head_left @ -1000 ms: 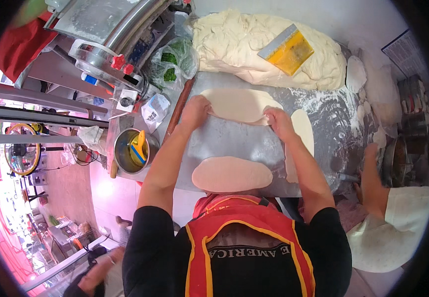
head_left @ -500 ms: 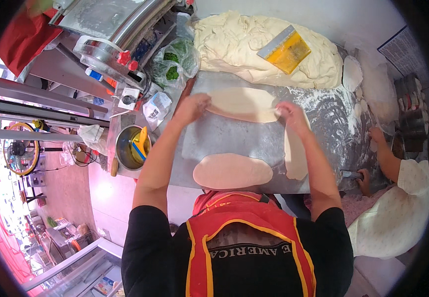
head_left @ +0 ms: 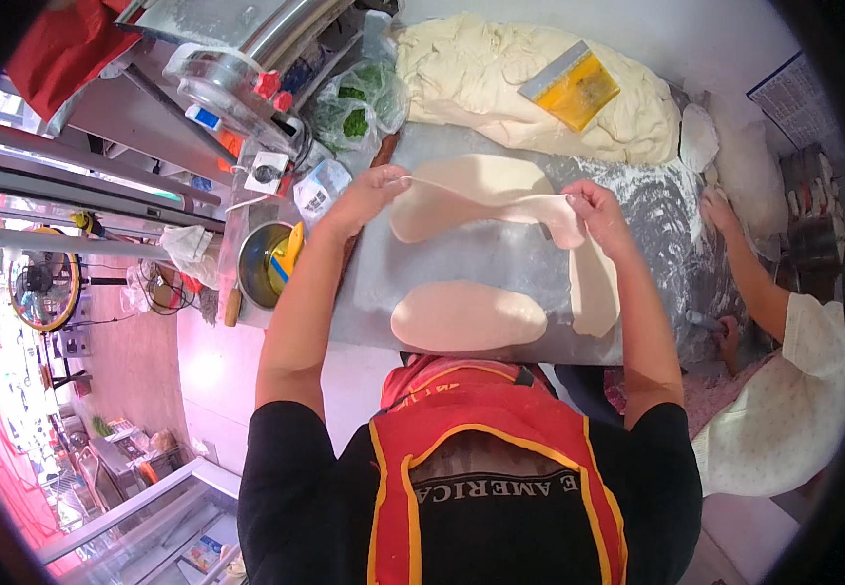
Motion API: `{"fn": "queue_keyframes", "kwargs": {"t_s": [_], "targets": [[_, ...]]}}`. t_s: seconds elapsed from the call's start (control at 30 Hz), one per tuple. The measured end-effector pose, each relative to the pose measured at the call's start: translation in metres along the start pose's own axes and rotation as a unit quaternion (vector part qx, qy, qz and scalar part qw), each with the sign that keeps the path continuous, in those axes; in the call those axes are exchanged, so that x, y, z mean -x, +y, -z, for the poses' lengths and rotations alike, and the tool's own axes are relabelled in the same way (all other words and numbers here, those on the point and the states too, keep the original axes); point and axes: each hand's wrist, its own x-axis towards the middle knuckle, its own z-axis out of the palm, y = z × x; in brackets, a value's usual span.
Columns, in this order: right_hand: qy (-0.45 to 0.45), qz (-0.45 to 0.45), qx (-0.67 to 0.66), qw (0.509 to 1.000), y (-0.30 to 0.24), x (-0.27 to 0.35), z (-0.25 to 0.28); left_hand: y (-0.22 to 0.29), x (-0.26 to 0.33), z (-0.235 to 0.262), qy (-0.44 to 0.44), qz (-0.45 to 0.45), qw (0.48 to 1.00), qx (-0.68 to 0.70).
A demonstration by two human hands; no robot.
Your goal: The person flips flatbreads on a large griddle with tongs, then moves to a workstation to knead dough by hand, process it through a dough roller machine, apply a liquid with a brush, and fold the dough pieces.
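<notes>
A thin sheet of dough [head_left: 461, 208] stretches between my two hands, lifted off the grey worktop [head_left: 374, 292]. My left hand [head_left: 374, 192] pinches its left end and my right hand [head_left: 601, 213] pinches its right end, where a flap droops. Behind it lies a pale oval of dough [head_left: 491, 173]; I cannot tell whether it is a separate sheet. A flat oval sheet [head_left: 468, 317] rests on the worktop's near edge. Below my right hand lies a longer sheet [head_left: 593, 292], partly covered by the hand and forearm.
A big dough mass [head_left: 481, 83] fills the back, with a yellow-handled scraper [head_left: 574, 86] on it. At left stand a metal bowl [head_left: 252, 268] with a brush and a bag of greens [head_left: 356, 107]. A co-worker's hand [head_left: 718, 210] reaches over the floured right side.
Both hands have raised the dough, which lay flat before, and drawn it toward me. Its right end now droops. The co-worker's far hand has moved farther back on the worktop.
</notes>
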Motion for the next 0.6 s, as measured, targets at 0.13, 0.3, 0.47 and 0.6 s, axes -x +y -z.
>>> {"fn": "queue_keyframes", "kwargs": {"t_s": [0.13,0.3,0.47,0.6], "targets": [[-0.027,-0.082,-0.010,0.996,0.022,0.004,-0.008,-0.011,0.013,-0.003,0.005,0.139,0.986,0.088],[0.037,-0.033,0.100,0.994,0.122,0.003,-0.030,-0.087,0.007,-0.029,0.116,0.137,0.982,0.057],[0.037,-0.114,0.155,0.981,0.108,0.034,-0.031,-0.119,0.019,-0.022,0.167,0.132,0.975,-0.062],[0.070,-0.204,0.004,0.976,0.095,0.046,-0.041,-0.141,0.018,-0.016,0.175,0.142,0.974,-0.017]]}}
